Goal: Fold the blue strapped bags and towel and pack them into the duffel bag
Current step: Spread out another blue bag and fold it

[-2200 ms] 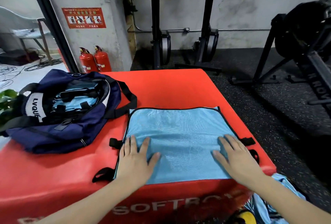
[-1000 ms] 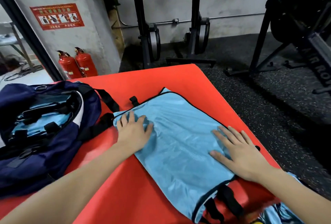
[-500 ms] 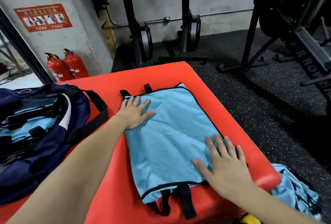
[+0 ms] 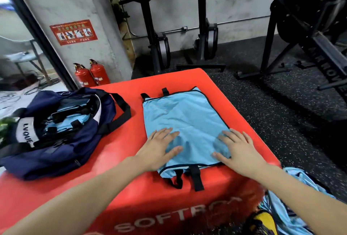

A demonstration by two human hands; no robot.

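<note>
Fingers: on both hands they lie straight and a little spread, flat on the cloth, pinching nothing; left fingers (image 4: 165, 133) near the left border, right fingers (image 4: 232, 137) near the right border
Left hand (image 4: 159, 150): palm down on the near left part of the blue strapped bag (image 4: 184, 120); a moment ago it was at the far corner, now it has come back toward the person
Right hand (image 4: 238, 152): palm down on the near right part; it moved only little
Blue strapped bag: flat on the red soft box (image 4: 131, 187), long side pointing away from the person; black straps (image 4: 195, 178) hang over the near edge; two seconds ago it lay wide across, so it has been turned
Meaning: I think the turning is finished and the smoothing goes on; the next fold, probably near end over far end, can start from here
Duffel bag (image 4: 56, 152): navy, open, at the left on the same box, just beside the blue bag; blue folded pieces already inside
Left to do: more blue cloth (image 4: 293, 206) lies on the floor at the right, not yet folded; which piece it is I cannot tell
</note>
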